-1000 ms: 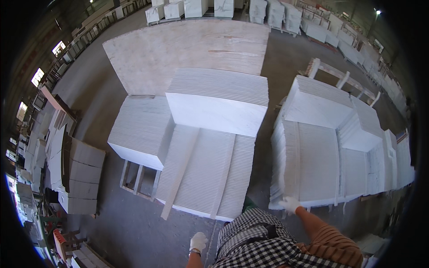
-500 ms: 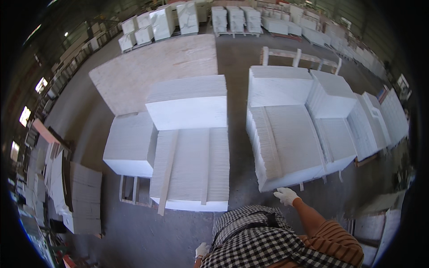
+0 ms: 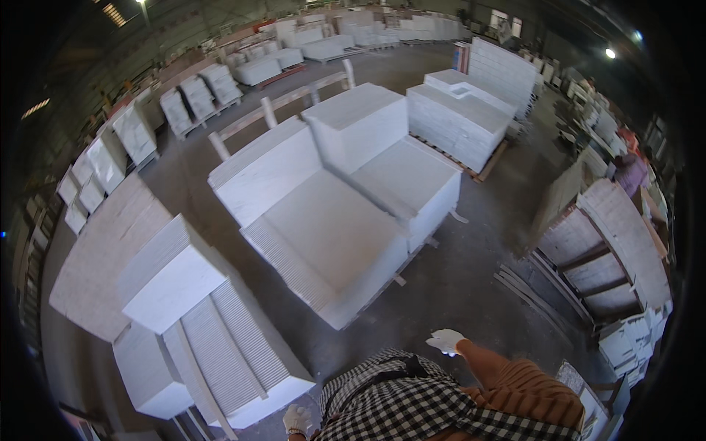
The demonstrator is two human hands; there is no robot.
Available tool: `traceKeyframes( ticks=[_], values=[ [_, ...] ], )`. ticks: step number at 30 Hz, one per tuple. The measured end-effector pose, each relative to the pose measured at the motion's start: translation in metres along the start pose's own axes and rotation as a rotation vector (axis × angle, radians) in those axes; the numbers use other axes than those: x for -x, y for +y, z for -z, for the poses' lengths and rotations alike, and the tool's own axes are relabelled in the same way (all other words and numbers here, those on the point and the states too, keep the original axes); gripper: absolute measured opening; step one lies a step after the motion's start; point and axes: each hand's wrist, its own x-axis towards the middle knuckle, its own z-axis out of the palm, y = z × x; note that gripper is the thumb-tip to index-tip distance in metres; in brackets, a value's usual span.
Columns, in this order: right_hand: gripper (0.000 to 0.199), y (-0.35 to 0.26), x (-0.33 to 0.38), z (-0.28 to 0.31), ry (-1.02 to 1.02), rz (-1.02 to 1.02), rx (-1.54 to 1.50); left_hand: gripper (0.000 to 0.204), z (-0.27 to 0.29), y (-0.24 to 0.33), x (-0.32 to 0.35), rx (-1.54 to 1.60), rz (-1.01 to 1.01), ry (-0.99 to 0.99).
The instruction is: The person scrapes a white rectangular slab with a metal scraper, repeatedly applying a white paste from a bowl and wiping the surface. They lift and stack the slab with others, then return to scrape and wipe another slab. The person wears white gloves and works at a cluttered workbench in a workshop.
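Note:
My right hand (image 3: 446, 342), in a white glove, hangs in the air in front of my body with its fingers loosely stretched and nothing in them. It is nearest to the middle stacks of white slabs (image 3: 368, 268) but does not touch them. My left hand (image 3: 298, 419), also gloved in white, hangs low at my left side, fingers apart and holding nothing. Beside it, a little to the left, stands a stack of thin, ridged white slabs (image 3: 239, 338) with flat strips laid across it. A black-and-white checked apron (image 3: 397, 397) covers my front.
A large pale board (image 3: 110, 250) leans behind the left stacks. More white slabs (image 3: 471, 114) sit on a pallet at the far right. Loose strips (image 3: 533, 301) lie on the floor near a wooden rack (image 3: 596, 257). A person in purple (image 3: 631, 173) is farther right.
My view has swung to the right, so the stacks now appear farther left and turned. The right-hand rack has come into view. Both hands remain empty.

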Motion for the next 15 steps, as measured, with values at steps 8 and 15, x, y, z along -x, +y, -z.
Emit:
traceKeyframes(
  ticks=[8,15],
  values=[
    [0.034,0.235,0.038,-0.001,0.153,-0.308,-0.797,0.021,-0.192,0.043,-0.053,-1.356,-0.942,-0.368],
    [0.03,0.28,0.089,-0.077,0.288,-0.576,-1.283,0.032,-0.323,0.143,-0.041,-1.339,-0.802,-0.526]
  ],
)
